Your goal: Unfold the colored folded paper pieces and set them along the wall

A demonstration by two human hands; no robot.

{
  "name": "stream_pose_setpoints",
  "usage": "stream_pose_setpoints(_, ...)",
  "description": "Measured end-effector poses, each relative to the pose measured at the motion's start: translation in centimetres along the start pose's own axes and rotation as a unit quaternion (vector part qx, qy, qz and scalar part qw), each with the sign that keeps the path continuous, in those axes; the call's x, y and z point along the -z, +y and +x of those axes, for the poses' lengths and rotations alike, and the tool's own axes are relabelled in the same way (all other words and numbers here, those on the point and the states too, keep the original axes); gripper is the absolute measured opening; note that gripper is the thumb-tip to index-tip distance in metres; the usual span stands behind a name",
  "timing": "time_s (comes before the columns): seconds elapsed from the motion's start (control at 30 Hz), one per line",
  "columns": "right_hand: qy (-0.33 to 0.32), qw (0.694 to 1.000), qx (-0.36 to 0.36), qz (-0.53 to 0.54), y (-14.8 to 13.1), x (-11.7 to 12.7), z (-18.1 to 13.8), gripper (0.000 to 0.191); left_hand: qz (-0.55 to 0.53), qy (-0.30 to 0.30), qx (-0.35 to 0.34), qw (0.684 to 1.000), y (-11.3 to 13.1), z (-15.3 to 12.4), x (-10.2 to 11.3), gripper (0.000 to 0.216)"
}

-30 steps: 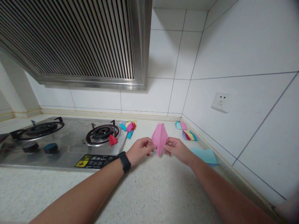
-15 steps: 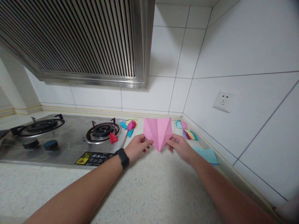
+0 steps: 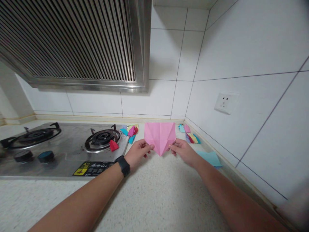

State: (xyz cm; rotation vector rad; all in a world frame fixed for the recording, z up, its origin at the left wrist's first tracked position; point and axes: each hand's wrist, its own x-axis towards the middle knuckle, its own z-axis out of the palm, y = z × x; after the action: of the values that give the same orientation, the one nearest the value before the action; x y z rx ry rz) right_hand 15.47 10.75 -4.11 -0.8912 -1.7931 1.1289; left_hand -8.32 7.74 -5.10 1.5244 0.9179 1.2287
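Note:
A pink folded paper (image 3: 160, 136) is held upright above the speckled counter (image 3: 154, 199), spread wide with its point down. My left hand (image 3: 137, 152) pinches its lower left edge; a black watch sits on that wrist. My right hand (image 3: 182, 150) pinches the lower right edge. Both hands have their fingers closed on the paper.
A steel gas stove (image 3: 60, 151) lies to the left, with a red folded piece (image 3: 113, 145) on it. Small coloured folded papers (image 3: 130, 130) lie behind the stove and along the right wall (image 3: 190, 137). A light blue sheet (image 3: 209, 158) rests by the wall. A range hood (image 3: 72, 42) hangs overhead.
The pink paper went from a narrow kite shape to a wide, spread-out shape as my hands pulled its sides apart. The view shifted slightly.

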Motion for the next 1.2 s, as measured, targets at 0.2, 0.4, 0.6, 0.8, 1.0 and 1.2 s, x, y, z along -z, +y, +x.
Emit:
stream_pose_setpoints(0.2, 0.0, 1.0, -0.002, -0.011, 0.4, 0.2, 0.0, 0.028, -0.002, 0.0, 0.002, 1.0, 0.1, -0.1, -0.1, 0.034)
stream_pose_setpoints(0.4, -0.003, 1.0, 0.008, -0.013, -0.1, 0.1, 0.0, 0.026, 0.009, -0.007, 0.004, 1.0, 0.0, -0.1, -0.1, 0.036)
stream_pose_setpoints(0.6, -0.002, 1.0, 0.008, -0.006, -0.2, 0.0, -0.1, 0.027, 0.025, -0.008, -0.002, 1.0, 0.1, 0.0, -0.2, 0.036)
stream_pose_setpoints(0.8, -0.007, 1.0, 0.008, -0.008, -0.3, 0.0, -0.1, 0.025, 0.027, -0.002, -0.009, 1.0, -0.5, 0.3, 0.0, 0.035)
stream_pose_setpoints(1.0, -0.011, 1.0, 0.01, -0.011, 0.1, 0.1, 0.0, 0.025, 0.055, 0.002, -0.023, 0.998, -1.0, 0.5, 0.3, 0.035)
stream_pose_setpoints(1.2, 0.023, 0.999, 0.016, -0.019, -0.1, 0.2, -0.1, 0.023, 0.155, 0.032, -0.103, 0.982, -0.5, 0.4, 0.9, 0.031)
